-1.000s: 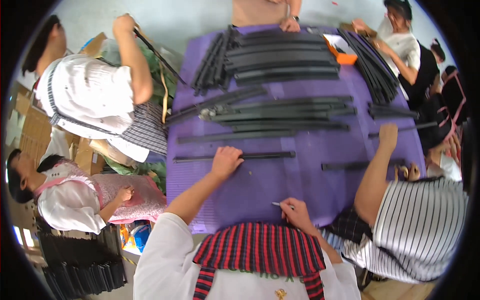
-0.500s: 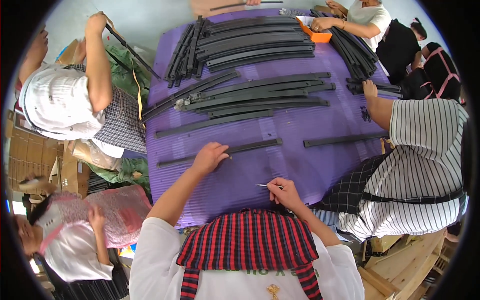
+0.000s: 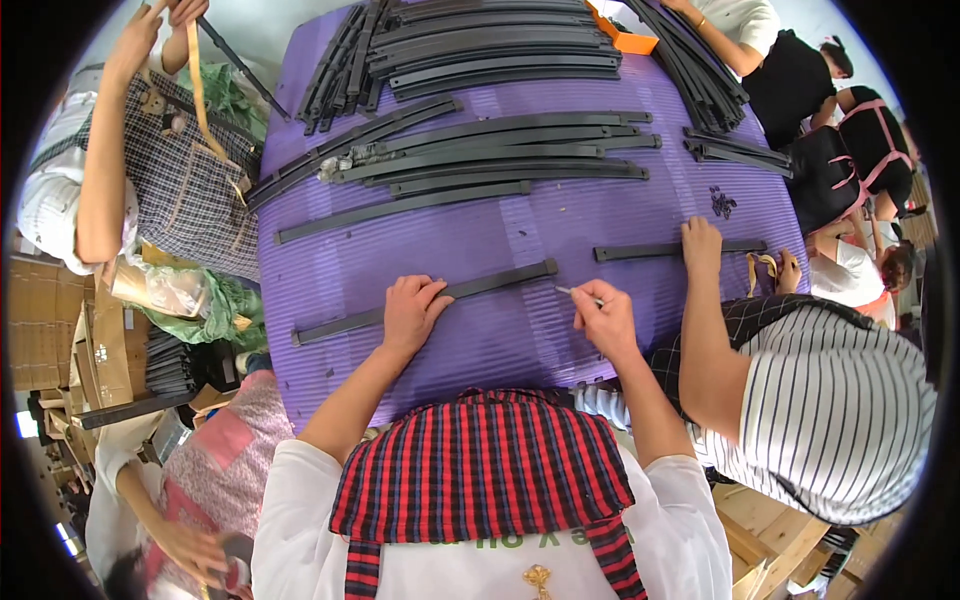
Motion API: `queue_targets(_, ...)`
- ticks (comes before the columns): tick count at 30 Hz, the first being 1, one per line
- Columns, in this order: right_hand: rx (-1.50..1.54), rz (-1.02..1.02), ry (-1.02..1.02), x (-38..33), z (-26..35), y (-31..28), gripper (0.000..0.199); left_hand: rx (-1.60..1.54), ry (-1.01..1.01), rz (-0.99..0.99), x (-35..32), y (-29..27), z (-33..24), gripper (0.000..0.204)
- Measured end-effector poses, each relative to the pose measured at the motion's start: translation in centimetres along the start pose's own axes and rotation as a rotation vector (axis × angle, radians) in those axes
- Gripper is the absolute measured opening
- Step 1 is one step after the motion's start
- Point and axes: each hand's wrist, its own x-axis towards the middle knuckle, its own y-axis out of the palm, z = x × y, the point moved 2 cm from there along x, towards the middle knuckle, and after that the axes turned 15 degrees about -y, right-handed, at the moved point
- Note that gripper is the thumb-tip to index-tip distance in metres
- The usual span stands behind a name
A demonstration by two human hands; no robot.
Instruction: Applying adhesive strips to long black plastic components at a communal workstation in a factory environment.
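Note:
My left hand (image 3: pixel 412 312) rests over the middle of a long, narrow black strip (image 3: pixel 500 279) and holds it down on the purple ribbed table mat (image 3: pixel 480 350), its fingers bent over the strip. In my right hand (image 3: pixel 607 318) is a slim pen-like tool (image 3: pixel 574 292), pinched between thumb and fingers. Its silver tip points left, just short of the strip's right end and apart from it. The tool's rear part is hidden in my palm.
Beyond my hands lie several loose black strips (image 3: pixel 480 150) and a large stack (image 3: pixel 490 45). An orange box (image 3: pixel 634 42) stands at the far right. A co-worker's hand (image 3: pixel 702 240) is on another strip (image 3: pixel 630 252) to my right; small dark pieces (image 3: pixel 722 203) lie behind it.
My right hand has moved up and right with the tool, its tip now near the strip's end. My left hand stays on the strip. The right-hand co-worker now touches the nearer strip.

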Motion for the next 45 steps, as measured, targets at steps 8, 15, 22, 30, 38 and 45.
queue_targets(8,-0.479,-0.03,-0.124,4.1,-0.6,-0.1,0.022,0.003,0.072,0.037,-0.2,0.1,0.2,0.027)
queue_targets(15,-0.589,0.088,0.002,5.4,0.2,0.3,0.022,0.021,0.072,0.015,-0.5,0.2,0.1,0.029)
queue_targets(22,-0.783,0.237,-0.038,6.4,1.7,1.4,0.019,0.02,0.057,0.029,-0.4,0.0,0.2,0.029)
queue_targets(30,-1.035,0.37,-0.168,8.0,0.8,2.6,0.017,0.006,0.071,0.036,0.0,0.1,0.1,0.028)
queue_targets(38,-1.15,0.562,-0.212,7.5,1.1,3.2,0.018,-0.021,0.097,-0.011,-0.2,0.4,0.3,0.029)
queue_targets(45,-1.197,0.638,-0.278,8.7,1.9,3.1,0.018,0.0,0.099,-0.028,-0.4,0.4,0.6,0.028)
